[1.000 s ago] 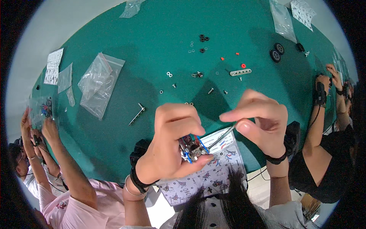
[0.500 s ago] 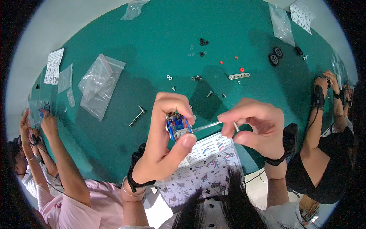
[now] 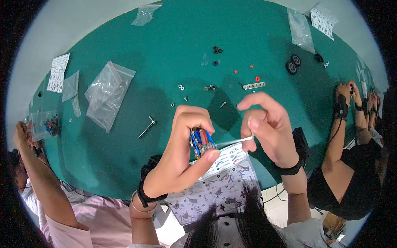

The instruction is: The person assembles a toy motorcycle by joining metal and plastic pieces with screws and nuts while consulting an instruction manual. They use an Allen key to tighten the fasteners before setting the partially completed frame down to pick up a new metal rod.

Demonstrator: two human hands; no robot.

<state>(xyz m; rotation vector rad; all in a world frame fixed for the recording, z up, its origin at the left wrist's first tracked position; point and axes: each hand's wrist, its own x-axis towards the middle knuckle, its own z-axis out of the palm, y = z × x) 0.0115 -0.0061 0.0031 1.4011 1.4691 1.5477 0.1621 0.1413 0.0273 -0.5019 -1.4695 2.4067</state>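
My left hand (image 3: 171, 169) is closed around a small model (image 3: 202, 139) of blue, red and metal parts, with the thumb against its near side. A thin L-shaped metal hex key (image 3: 233, 141) runs from the model's right side to my right hand (image 3: 271, 134). The thumb and fingers of that hand pinch the key's bent end, while the index finger is raised and curved. Where the key's tip meets the model is too blurred to make out. Below both hands lies a printed instruction sheet (image 3: 215, 194) with pictures of parts.
Loose screws (image 3: 223, 104), small nuts (image 3: 181, 87), red pieces (image 3: 257, 79), black rings (image 3: 216, 50) and a perforated metal strip (image 3: 254, 86) lie beyond my hands. Clear bags (image 3: 109, 95) lie left, black wheels (image 3: 292, 65) right. Co-workers' arms (image 3: 62, 177) reach in at both sides.
The model has shifted slightly right and tilted in my left hand. My right hand has turned and moved closer, lifting its index finger off the hex key.
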